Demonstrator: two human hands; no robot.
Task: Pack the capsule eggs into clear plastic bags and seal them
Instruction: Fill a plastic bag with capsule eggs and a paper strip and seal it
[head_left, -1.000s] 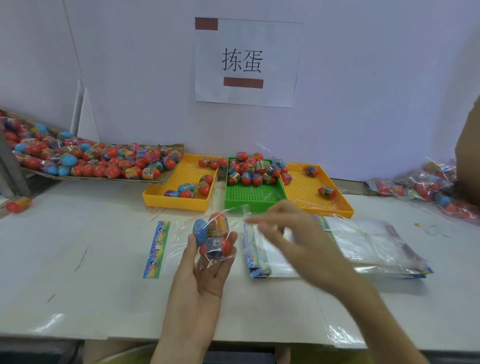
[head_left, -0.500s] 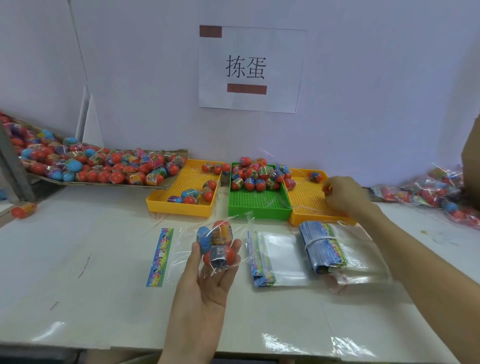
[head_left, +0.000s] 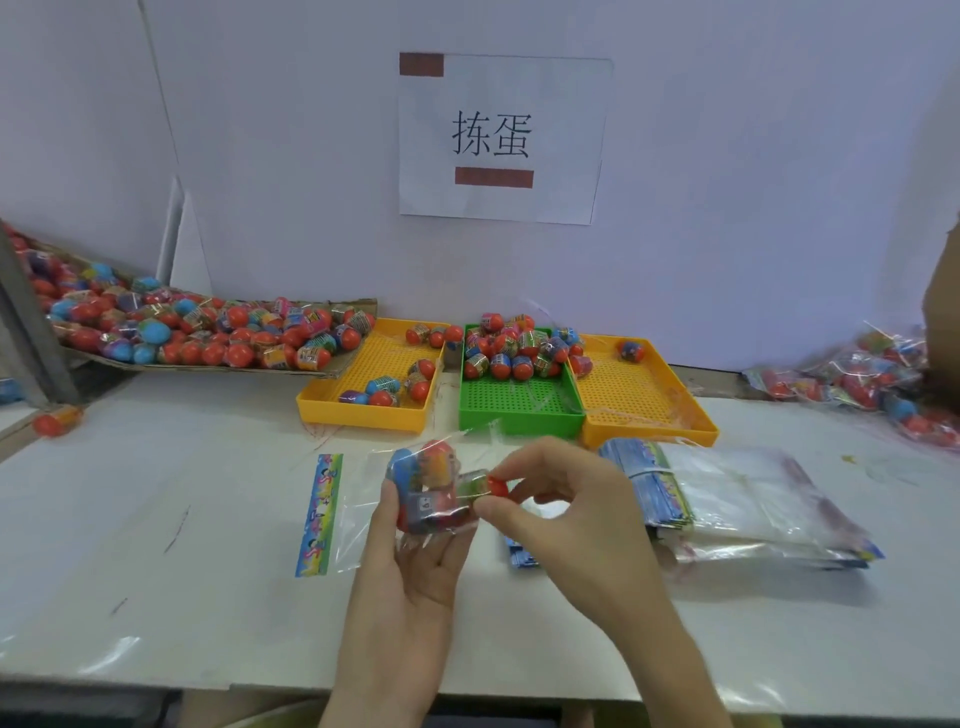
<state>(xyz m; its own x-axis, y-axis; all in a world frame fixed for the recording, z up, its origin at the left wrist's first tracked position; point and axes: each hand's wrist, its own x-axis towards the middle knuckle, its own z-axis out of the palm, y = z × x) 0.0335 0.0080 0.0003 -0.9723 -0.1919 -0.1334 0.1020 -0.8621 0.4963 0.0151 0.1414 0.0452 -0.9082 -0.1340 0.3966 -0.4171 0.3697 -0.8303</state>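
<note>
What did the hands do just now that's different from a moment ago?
The right hand came back from the right-hand yellow tray, now pinching a capsule egg and bringing it to the clear bag. One egg fewer lies in that tray. The left hand kept its grip on the bag of eggs. The green tray and bag stack stayed put.
</note>
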